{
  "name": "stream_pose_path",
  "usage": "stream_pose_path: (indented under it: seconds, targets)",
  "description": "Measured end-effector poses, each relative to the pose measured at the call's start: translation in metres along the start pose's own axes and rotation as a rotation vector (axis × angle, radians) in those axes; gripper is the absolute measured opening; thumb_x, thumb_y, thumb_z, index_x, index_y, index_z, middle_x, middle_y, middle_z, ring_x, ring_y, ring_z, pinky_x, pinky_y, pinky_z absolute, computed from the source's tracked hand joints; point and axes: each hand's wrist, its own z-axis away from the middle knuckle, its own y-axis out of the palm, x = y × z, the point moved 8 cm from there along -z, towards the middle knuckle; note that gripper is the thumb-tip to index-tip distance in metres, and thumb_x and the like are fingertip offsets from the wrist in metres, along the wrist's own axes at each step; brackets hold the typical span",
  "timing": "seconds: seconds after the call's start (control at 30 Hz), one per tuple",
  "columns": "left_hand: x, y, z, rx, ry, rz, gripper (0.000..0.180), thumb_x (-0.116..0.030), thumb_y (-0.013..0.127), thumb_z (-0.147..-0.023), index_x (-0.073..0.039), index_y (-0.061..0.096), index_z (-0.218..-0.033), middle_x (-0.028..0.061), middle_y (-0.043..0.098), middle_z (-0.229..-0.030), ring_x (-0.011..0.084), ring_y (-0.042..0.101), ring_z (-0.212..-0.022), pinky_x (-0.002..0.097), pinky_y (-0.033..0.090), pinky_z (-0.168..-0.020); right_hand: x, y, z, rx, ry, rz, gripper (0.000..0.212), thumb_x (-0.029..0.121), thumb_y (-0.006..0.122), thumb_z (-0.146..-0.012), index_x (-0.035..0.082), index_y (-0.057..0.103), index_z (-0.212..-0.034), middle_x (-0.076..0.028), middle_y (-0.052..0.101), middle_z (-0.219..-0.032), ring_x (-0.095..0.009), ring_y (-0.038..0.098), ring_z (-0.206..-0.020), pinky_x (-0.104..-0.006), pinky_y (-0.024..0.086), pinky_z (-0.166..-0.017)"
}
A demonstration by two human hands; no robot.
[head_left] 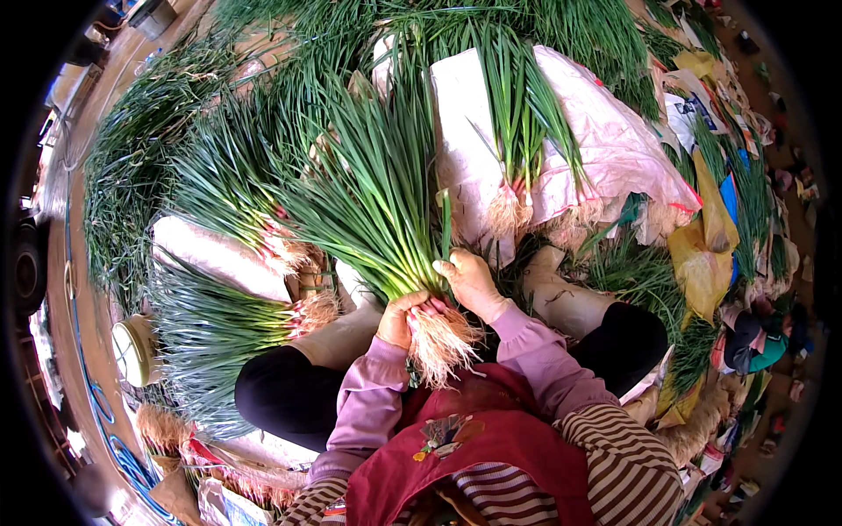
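A thick bunch of spring onions (pixel 386 210) stands in front of me, its long green leaves fanning away and its pale roots (pixel 438 342) hanging toward my lap. My left hand (pixel 405 319) is wrapped round the reddish lower stems from the left side. On the right side of the bunch, my right hand (pixel 470 282) has thumb and finger closed at the base of a single short upright leaf (pixel 445 223). Beyond my right hand, a smaller bundle of spring onions (pixel 513 140) lies on a pale sheet (pixel 460 114), roots toward me.
More bundled onions (pixel 232 193) lie to the left, above another bundle (pixel 232 324) beside my knee. Loose greens (pixel 561 35) are heaped at the far side. A round pale container (pixel 133 351) and blue hose (pixel 132 465) are at left; yellow bags (pixel 700 263) at right.
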Motion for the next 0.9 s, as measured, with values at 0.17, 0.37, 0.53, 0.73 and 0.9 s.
stream_pose_path:
  seconds: [0.17,0.37,0.53,0.73,0.9]
  targets:
    - [0.008,0.014,0.003,0.131,0.056,-0.065,0.039,-0.005,0.059,-0.078,0.005,0.051,-0.114,0.0158,0.063,-0.093,0.0249,0.065,-0.073,0.0303,0.056,-0.062,-0.128,-0.014,0.003,0.156,0.167,0.46,0.029,0.028,0.063,-0.081,0.0,0.061,-0.076,-0.014,0.063,-0.072,-0.026,0.062,-0.068,-0.0364,0.048,-0.064]
    - [0.012,0.034,0.012,0.229,-0.02,-0.317,0.058,-0.005,0.064,-0.071,0.004,0.043,-0.125,0.0142,0.062,-0.1,0.0301,0.065,-0.077,0.0393,0.055,-0.073,-0.094,-0.09,-0.032,0.301,0.131,0.275,0.032,0.031,0.051,-0.089,0.001,0.063,-0.088,-0.009,0.06,-0.069,-0.026,0.059,-0.068,-0.0382,0.047,-0.069]
    - [0.015,0.038,0.006,0.197,-0.039,-0.072,0.058,-0.005,0.061,-0.072,0.005,0.042,-0.126,0.0164,0.063,-0.101,0.0222,0.065,-0.068,0.0351,0.054,-0.074,-0.103,-0.139,-0.145,-0.116,0.514,0.603,0.032,0.034,0.058,-0.085,0.004,0.067,-0.091,-0.014,0.066,-0.095,-0.024,0.063,-0.09,-0.0349,0.05,-0.078]
    - [0.019,0.03,-0.003,0.195,-0.046,0.001,0.055,-0.002,0.057,-0.075,0.006,0.042,-0.127,0.0191,0.061,-0.11,0.0227,0.066,-0.075,0.0315,0.056,-0.068,-0.066,-0.182,-0.148,-0.391,0.202,0.605,0.012,0.012,0.059,-0.076,0.0,0.056,-0.076,-0.014,0.062,-0.084,-0.03,0.06,-0.065,-0.0407,0.049,-0.064]
    - [0.027,0.055,-0.004,0.265,-0.148,0.1,0.053,-0.003,0.058,-0.075,0.005,0.043,-0.125,0.0211,0.062,-0.106,0.0228,0.066,-0.074,0.0325,0.055,-0.07,-0.086,-0.209,-0.113,-0.342,0.009,0.831,0.017,0.015,0.06,-0.078,0.002,0.057,-0.088,-0.02,0.061,-0.086,-0.035,0.06,-0.08,-0.0422,0.047,-0.072]
